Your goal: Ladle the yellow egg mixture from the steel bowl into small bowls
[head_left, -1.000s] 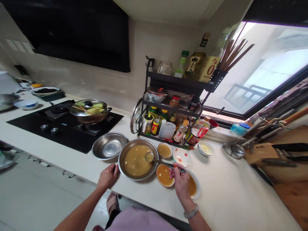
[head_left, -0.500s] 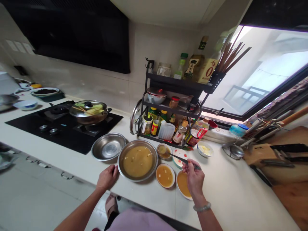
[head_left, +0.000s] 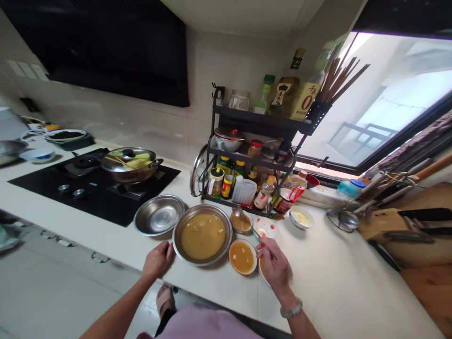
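A wide steel basin (head_left: 202,234) of yellow-brown soup stands at the counter's front edge. My left hand (head_left: 157,260) rests against its near left rim, fingers curled on it. My right hand (head_left: 273,264) is closed on the handle of a metal ladle (head_left: 243,217), whose bowl hangs over a small soup bowl (head_left: 241,221) behind. Another filled bowl (head_left: 242,256) sits just right of the basin. My right hand hides most of a third bowl (head_left: 263,270).
An empty steel basin (head_left: 159,214) lies left of the soup. A lidded pan (head_left: 129,164) sits on the black hob. The black spice rack (head_left: 251,155) crowds the back. A strawberry-patterned bowl (head_left: 265,227), a white dish (head_left: 301,217) and a knife block (head_left: 388,226) stand to the right.
My right hand carried the ladle from the big basin over to the small back bowl, then drew back left toward my body. My left hand stayed put.
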### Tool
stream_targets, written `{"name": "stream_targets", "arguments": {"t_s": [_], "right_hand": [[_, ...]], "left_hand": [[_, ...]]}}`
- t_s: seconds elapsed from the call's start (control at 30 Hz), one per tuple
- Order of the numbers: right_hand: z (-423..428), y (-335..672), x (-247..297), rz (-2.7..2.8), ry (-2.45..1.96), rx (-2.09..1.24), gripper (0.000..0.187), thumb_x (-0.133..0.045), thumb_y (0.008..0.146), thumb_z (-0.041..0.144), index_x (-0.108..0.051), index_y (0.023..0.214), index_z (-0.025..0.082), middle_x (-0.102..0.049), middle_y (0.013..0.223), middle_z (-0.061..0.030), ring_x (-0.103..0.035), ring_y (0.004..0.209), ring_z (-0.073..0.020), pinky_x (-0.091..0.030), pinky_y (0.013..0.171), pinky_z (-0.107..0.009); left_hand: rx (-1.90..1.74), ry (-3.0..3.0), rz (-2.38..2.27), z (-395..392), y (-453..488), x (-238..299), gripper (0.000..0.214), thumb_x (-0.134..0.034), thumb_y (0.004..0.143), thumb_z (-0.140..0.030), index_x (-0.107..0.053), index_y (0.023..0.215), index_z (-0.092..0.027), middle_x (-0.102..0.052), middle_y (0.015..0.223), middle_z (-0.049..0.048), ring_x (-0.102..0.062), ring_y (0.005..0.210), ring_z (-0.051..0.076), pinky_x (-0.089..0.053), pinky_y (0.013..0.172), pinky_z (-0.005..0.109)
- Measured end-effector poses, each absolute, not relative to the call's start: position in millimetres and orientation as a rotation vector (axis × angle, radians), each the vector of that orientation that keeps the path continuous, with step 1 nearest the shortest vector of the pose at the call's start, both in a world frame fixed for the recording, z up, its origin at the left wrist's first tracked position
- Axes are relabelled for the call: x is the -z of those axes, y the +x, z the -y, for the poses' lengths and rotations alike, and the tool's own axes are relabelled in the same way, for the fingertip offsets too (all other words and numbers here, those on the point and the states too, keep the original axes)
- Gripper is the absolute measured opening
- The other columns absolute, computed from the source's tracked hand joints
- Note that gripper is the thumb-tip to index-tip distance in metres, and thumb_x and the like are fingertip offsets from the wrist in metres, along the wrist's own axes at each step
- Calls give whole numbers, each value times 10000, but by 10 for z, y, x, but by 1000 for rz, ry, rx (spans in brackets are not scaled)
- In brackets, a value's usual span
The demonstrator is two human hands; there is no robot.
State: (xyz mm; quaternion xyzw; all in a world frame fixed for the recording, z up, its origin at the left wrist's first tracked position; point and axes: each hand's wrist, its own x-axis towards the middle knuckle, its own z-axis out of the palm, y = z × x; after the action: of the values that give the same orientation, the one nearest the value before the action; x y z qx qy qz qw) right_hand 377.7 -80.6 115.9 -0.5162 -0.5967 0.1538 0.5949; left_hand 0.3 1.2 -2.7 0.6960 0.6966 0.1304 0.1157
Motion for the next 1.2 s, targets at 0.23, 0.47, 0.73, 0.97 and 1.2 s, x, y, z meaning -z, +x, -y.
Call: {"name": "stream_targets", "arguments": {"t_s": [0.23,0.47,0.73,0.97,1.2], "right_hand": [[773,3381,-820,1404,-1191,-602,209,-517,919,304,-704,979,232,-689,888,-67,-602,528,-139,-532,518,-293],[696,3182,-691,1002,-1239,-865,301,-581,867,460,-645,949,177,-651,639,-25,-583,479,-160,-508,440,-275],[703,3323,-885,780,-1263,-924,332,-670,772,491,-629,909,191,-689,649,-48,-634,509,-212,-520,442,-312],[741,3421,-1003,750,-1279,-875,327,-663,769,474,-616,920,189,-683,617,-39,-614,469,-197,-465,419,-285],[749,3535,-1209,634,-1225,-872,357,-727,694,479,-611,879,196,-669,575,-21,-634,518,-199,-440,435,-266]], "left_hand": [[-381,2017,-2037,-5,19,-5,387,-306,951,-416,-564,739,-220,-710,809,70,-643,759,191,-369,664,273],[-352,1992,-2048,-11,26,-20,379,-317,949,-407,-575,748,-217,-716,816,73,-642,761,196,-371,665,278],[-349,2007,-2049,-15,16,4,381,-310,949,-409,-573,749,-219,-714,827,77,-649,771,200,-370,664,281],[-360,2013,-2042,-7,18,1,386,-306,951,-410,-561,734,-218,-706,799,71,-647,753,197,-366,655,282],[-362,2026,-2039,-12,6,32,378,-310,950,-407,-558,738,-216,-707,807,73,-645,754,193,-366,655,278]]}}
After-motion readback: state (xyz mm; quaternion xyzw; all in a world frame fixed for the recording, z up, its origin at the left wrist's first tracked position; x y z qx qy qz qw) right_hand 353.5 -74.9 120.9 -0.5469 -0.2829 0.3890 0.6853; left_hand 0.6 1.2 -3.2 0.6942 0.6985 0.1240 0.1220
